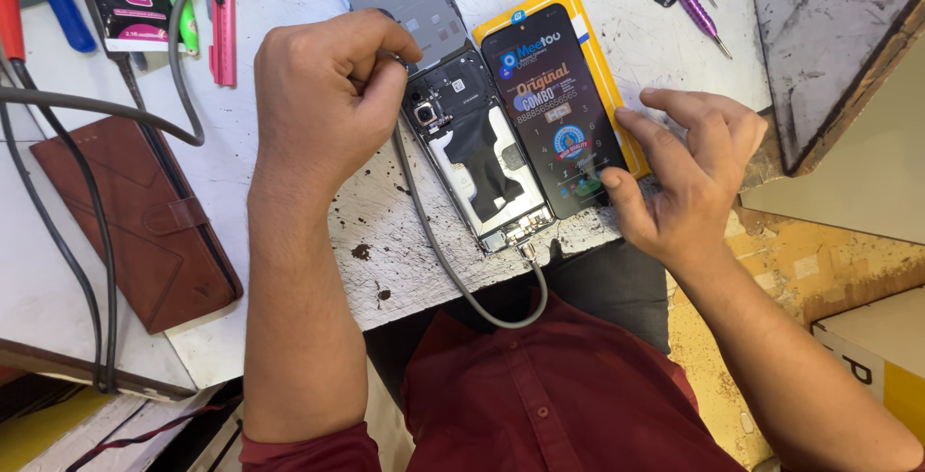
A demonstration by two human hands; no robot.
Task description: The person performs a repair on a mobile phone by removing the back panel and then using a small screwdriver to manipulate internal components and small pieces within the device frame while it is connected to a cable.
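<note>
Left to right: brown wallet case (145, 217) lies clear on the bench. Left hand (323, 96) is fisted, pinching something small I can't make out at the top of the opened phone frame (477, 159), with a grey cable (453, 275) plugged into its bottom edge. Right hand (689, 178), fingers spread, steadies the replacement display (559, 111) just beside the frame. Best to press flat and avoid tugging the cable.

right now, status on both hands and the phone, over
Left hand fisted at the opened phone, top end. Right hand fingers spread on the black screen panel beside it. Grey cable plugged into the phone's bottom, looping off the table edge.
</note>
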